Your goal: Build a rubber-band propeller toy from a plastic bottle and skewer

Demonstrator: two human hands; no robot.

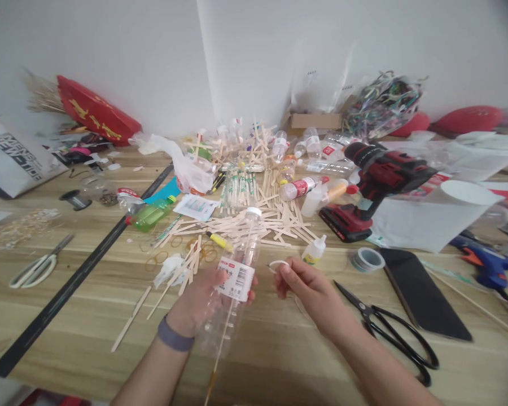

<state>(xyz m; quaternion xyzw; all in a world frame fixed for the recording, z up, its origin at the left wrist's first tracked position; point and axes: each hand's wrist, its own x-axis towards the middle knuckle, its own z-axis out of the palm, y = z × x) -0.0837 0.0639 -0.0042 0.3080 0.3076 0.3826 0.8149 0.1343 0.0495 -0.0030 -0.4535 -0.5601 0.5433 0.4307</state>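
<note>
A clear plastic bottle [248, 248] with a white cap and a white-and-red label slants up from the front of the table. Wrapped around its middle is my left hand [200, 301], with fingertips showing at the label's right edge. A thin wooden stick [211, 383] runs along the bottle's lower part and sticks out below it; whether it is inside or behind cannot be made out. Just right of the bottle, my right hand [302, 285] pinches a small thin white loop [278, 263] between thumb and forefinger. The loop is apart from the bottle.
Loose craft sticks [279, 220] spread behind the bottle. To the right are black scissors [376, 316], a phone [425, 293], tape [367, 259], a red drill [376, 180] and a blue glue gun [486, 262]. White-handled scissors [38, 270] and a green bottle [154, 214] are left.
</note>
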